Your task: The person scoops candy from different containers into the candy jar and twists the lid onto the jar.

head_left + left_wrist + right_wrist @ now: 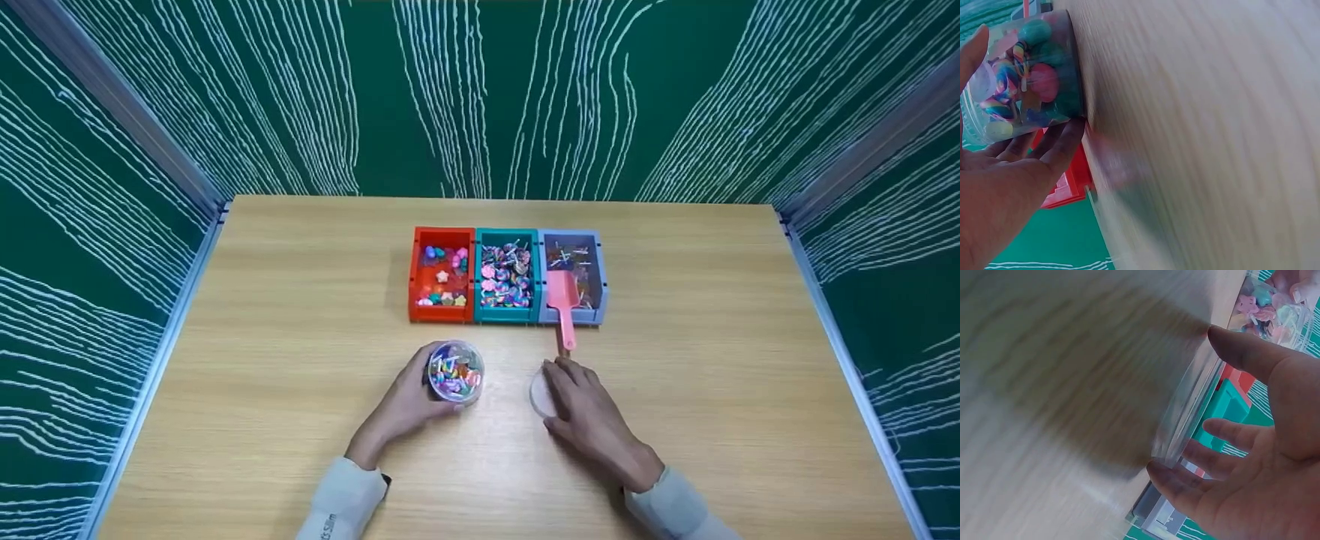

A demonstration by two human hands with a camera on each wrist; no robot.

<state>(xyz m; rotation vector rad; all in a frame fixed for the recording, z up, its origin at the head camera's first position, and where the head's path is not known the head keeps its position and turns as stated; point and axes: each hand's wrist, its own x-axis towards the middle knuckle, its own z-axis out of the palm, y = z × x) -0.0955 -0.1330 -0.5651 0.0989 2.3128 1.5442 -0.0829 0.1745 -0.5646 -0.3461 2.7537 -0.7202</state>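
Observation:
My left hand (409,397) holds a clear round jar (456,373) by its side, fingers and thumb around it. Small colourful charms show through its wall in the left wrist view, and its base is at the wooden tabletop. To the right, my right hand (589,412) grips a clear round lid (541,395) by the rim. In the right wrist view the thumb is at one side of the lid (1188,402) and fingertips at the other. The lid lies low over the tabletop; the hand covers part of it from above.
Three joined bins stand beyond the hands: red (414,289), teal (506,315) and grey-blue (602,300), each holding small charms. A pink scoop (568,319) lies over the grey-blue bin's front, handle towards me. Green walls (510,97) with white lines border the table (300,300).

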